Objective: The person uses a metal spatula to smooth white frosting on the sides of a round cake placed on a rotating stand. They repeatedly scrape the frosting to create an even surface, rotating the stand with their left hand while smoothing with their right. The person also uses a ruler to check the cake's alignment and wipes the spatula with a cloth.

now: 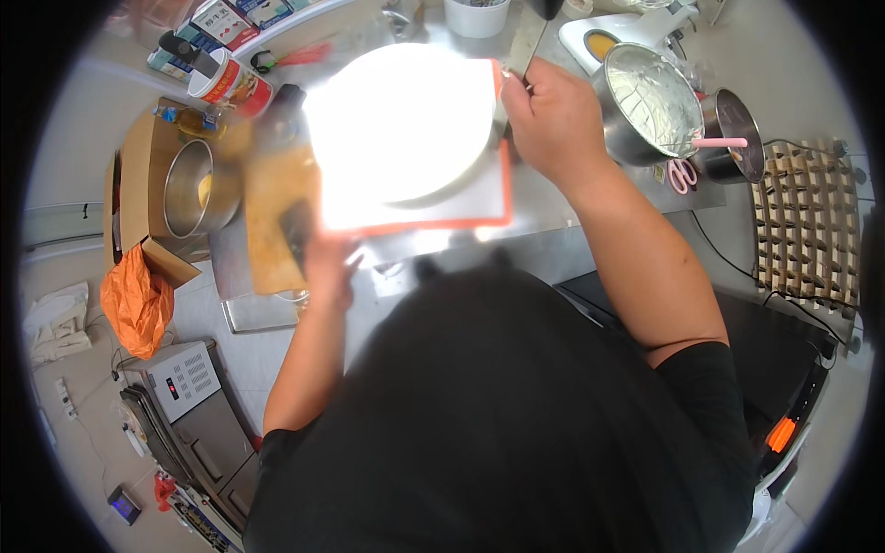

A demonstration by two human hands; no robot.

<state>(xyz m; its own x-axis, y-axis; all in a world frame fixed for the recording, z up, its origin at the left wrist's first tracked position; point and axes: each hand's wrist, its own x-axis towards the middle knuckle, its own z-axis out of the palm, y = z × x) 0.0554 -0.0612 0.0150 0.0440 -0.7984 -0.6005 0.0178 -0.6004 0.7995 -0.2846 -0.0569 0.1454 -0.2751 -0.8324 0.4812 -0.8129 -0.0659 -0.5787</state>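
A large round white thing (401, 124), washed out by glare so that its kind cannot be told, lies over a pale mat with a red-orange border (509, 180). My right hand (553, 121) is closed around a wide metal blade or spatula (523, 48) at the right side of the round thing. Near the mat's lower left corner is my left hand (332, 266), blurred; whether it touches the mat or holds anything cannot be told. To the right of my right hand stands a metal mixing bowl (653, 100) with white cream and a whisk with a pink handle (719, 143).
A second metal bowl (750, 138) and pink scissors (681, 177) lie right. At left are a steel bowl (181, 186), a cardboard box (148, 214), a brown board (266, 256) and a red-and-white tub (242, 90). A white kitchen scale (581, 38) stands at the back.
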